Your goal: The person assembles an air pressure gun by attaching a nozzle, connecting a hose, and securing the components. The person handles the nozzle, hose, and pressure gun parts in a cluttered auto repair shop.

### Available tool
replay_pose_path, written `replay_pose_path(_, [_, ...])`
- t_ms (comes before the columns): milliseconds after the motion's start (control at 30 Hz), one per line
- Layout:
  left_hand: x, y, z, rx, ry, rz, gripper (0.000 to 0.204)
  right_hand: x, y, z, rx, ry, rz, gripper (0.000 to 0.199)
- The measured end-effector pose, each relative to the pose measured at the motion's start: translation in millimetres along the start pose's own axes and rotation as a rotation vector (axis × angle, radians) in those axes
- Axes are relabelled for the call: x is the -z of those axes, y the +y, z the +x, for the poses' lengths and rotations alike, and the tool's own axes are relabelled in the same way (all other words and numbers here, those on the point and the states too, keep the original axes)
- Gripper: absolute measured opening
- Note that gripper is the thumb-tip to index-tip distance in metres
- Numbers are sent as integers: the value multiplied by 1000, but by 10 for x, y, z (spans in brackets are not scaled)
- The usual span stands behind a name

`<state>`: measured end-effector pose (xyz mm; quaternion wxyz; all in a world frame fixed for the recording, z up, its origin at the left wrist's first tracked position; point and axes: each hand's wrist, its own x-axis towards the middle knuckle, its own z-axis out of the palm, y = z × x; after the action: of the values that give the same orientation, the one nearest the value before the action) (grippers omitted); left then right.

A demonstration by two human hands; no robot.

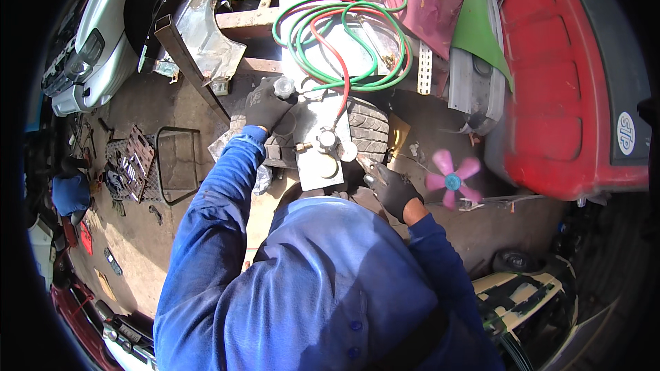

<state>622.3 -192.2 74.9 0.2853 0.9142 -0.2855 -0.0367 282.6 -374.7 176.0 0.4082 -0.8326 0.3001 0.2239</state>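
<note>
My left hand (270, 104), in a black glove, is closed around a gas regulator with a silver knob (284, 86). A second regulator (326, 141), with round gauges (346, 151) on it, lies on a pale metal sheet (318, 180) over a tyre (369, 130). A red hose (344, 99) runs into that second regulator. My gloved right hand (393, 196) grips a metal tool that looks like pliers (369, 165); its tip is close to a gauge, and whether they touch I cannot tell. Coiled green hose (297, 55) lies beyond, tangled with the red one.
A pink-bladed fan (452, 182) stands right of my right hand. A red vehicle panel (557, 82) fills the right side. On the left are a metal frame with tools (137, 161), a steel post (182, 58) and a silver car (96, 55). Another person (71, 192) crouches far left.
</note>
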Motion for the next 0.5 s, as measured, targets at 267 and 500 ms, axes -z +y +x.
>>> replay_pose_path(267, [812, 227, -282, 289, -125, -399, 45, 171, -243, 145, 108, 155, -9, 59])
replay_pose_path(500, [1089, 445, -599, 38, -104, -793, 41, 299, -829, 311, 318, 133, -137, 59])
